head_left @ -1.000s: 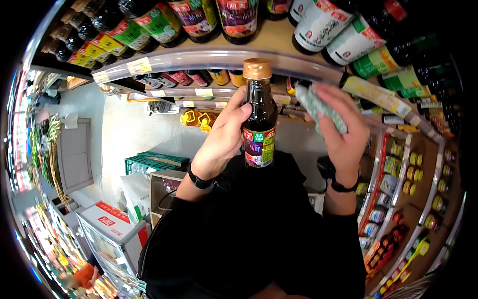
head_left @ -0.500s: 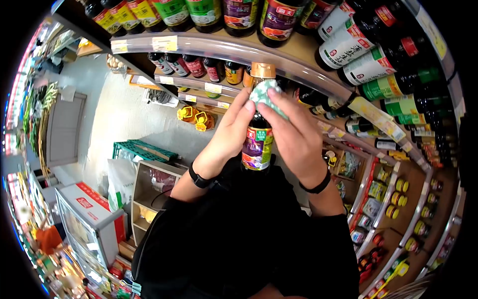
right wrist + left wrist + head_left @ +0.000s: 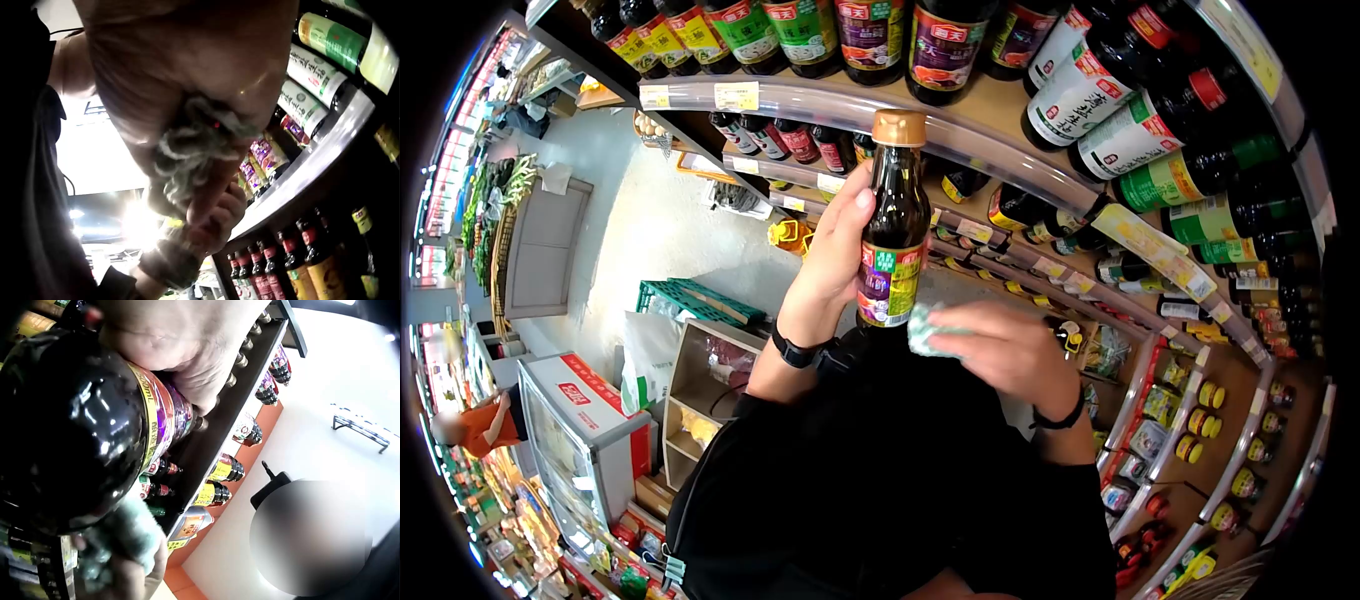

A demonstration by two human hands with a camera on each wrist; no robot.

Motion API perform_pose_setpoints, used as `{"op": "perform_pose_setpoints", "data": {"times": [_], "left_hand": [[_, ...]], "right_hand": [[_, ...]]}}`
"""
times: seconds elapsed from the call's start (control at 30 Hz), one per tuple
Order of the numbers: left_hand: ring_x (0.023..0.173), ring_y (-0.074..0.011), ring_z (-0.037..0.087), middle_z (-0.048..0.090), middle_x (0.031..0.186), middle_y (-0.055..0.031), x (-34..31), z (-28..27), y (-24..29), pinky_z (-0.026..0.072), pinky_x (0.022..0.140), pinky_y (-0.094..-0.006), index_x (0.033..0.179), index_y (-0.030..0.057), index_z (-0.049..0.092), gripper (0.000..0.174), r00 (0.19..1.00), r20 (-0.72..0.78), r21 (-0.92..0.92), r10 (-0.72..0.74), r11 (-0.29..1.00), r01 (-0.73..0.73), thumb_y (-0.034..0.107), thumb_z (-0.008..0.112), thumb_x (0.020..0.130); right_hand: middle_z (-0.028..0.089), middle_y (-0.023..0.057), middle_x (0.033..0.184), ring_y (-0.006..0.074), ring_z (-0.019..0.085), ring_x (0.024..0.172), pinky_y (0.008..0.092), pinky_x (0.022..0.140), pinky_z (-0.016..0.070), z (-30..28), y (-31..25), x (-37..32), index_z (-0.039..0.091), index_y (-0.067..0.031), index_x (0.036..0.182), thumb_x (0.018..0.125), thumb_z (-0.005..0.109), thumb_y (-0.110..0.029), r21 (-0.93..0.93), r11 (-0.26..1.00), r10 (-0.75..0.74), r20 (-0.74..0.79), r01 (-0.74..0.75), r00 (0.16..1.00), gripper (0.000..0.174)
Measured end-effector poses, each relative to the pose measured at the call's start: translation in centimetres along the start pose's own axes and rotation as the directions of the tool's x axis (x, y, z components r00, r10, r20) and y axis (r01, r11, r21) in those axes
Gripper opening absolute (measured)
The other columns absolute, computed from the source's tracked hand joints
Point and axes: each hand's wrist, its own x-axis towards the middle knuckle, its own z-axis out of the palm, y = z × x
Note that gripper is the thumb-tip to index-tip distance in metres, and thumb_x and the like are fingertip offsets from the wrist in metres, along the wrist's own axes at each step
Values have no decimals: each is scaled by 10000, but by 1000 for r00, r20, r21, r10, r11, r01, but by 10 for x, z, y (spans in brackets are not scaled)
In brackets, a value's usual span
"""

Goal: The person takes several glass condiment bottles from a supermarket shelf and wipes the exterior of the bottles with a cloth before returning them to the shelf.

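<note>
My left hand [image 3: 832,250] grips a dark soy sauce bottle [image 3: 900,205] from its left side, with the thumb across the shoulder. The bottle stands nearly upright in the air, with a tan cap and a purple and yellow-green label. My right hand [image 3: 1005,350] pinches a crumpled pale green and white cloth [image 3: 928,332] beside the lower end of the bottle. The left wrist view shows the bottle's shiny dark base up close, with the cloth [image 3: 134,531] just below it. Bunched folds of cloth [image 3: 194,150] show under the right palm in the right wrist view.
A curved shelf edge [image 3: 800,100] with price tags runs ahead, lined with sauce bottles [image 3: 948,45]. More bottles [image 3: 1135,140] and small jars [image 3: 1200,422] fill the shelves at right. A green crate [image 3: 700,303] and a glass-fronted freezer [image 3: 565,450] stand at left.
The cloth in my right hand came in from the right onto the bottle's neck, then moved down to beside its base. My left hand keeps hold of the bottle. The head view has turned.
</note>
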Motion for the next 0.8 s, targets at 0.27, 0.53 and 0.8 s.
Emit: {"op": "perform_pose_setpoints", "data": {"times": [0.27, 0.53, 0.8], "left_hand": [[856, -272, 783, 721, 1227, -215, -10, 10, -25, 672, 712, -406, 1556, -54, 478, 926, 959, 281, 195, -22, 980, -35, 620, 764, 989], [824, -249, 759, 713, 1126, -216, -21, 15, -33, 647, 675, -365, 1486, -42, 500, 896, 956, 292, 156, -4, 987, -44, 668, 733, 991], [808, -334, 760, 706, 1085, -267, -17, 29, -36, 668, 678, -457, 1494, 68, 475, 719, 986, 165, -338, -36, 937, 91, 657, 545, 1088]], "right_hand": [[718, 205, 1402, 346, 750, 1207, 408, 1030, 627, -57, -5, 57, 785, -25, 1327, 832, 745, 131, -262, 965, -99, -453, -26, 886, 521], [733, 151, 1339, 358, 735, 1158, 423, 959, 613, -52, 27, 41, 745, -13, 1338, 826, 658, 161, -189, 970, 102, -260, -154, 960, 547], [703, 162, 1416, 361, 729, 1215, 421, 1000, 609, -39, 6, 60, 734, -76, 1422, 842, 670, 155, -118, 992, -20, -448, -37, 894, 627]]}}
